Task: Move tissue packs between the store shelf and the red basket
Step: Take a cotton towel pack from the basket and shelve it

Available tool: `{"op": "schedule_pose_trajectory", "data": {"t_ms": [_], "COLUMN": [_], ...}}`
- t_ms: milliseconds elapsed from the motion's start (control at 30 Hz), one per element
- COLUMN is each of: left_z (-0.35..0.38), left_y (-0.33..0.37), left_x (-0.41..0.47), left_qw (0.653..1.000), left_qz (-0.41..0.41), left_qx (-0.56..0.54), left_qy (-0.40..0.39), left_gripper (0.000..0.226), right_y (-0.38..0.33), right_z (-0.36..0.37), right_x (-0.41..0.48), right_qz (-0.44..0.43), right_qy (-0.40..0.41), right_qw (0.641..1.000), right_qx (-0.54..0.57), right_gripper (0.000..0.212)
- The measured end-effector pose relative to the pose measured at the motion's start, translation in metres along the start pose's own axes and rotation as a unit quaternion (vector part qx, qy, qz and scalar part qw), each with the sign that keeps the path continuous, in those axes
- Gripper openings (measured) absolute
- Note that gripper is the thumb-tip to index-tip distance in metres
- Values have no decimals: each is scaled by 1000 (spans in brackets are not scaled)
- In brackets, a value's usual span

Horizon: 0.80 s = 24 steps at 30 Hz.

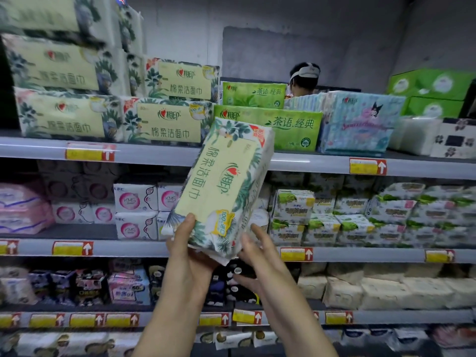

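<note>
Here, on the left of the top shelf (154,153), I see matching cotton facial tissue packs (162,122) stacked two and three high. My left hand (185,251) has its grip closed around the lower end of one such pack (221,184), held tilted in the air before the shelf edge. My right hand (260,256) steadies it, fingers spread and loose. I cannot see the red basket, so progress stays unclear; this pack is mid-transfer.

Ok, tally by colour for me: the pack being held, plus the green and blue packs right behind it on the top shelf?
Cream leaf-print pack, held: 1
Bright green packs: 2
Light blue cartoon pack: 1
Total: 4
</note>
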<state>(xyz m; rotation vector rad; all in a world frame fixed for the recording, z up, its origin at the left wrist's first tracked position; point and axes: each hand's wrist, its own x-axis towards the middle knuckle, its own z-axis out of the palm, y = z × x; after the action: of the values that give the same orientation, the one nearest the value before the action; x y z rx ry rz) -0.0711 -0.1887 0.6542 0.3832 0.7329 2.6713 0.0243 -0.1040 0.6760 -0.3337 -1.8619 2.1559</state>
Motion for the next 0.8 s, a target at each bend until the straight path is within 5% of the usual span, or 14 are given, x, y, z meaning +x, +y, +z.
{"op": "schedule_pose_trajectory", "data": {"t_ms": [167,367,600,733,800], "left_z": [5,7,-3,-14,-21], "left_y": [-16,-30,-26,-21,-15], "left_x": [-9,-14,-2,4,7], "left_qw": [999,999,999,998,997], "left_qz": [31,6,-19,-39,-53], "left_qx": [10,39,41,51,42], "left_qy": [8,36,-20,-28,-27], "left_gripper": [46,76,52,111,118], "right_y": [-3,0,1,3,3], "right_z": [7,7,2,-1,-5], "right_x": [5,19,34,45,50], "right_qz": [-30,-90,-121,-126,-121], "right_qy": [-22,26,56,82,103], "right_qw": [999,996,991,985,981], "right_qx": [-7,4,29,87,110], "right_gripper": [52,60,74,69,65]}}
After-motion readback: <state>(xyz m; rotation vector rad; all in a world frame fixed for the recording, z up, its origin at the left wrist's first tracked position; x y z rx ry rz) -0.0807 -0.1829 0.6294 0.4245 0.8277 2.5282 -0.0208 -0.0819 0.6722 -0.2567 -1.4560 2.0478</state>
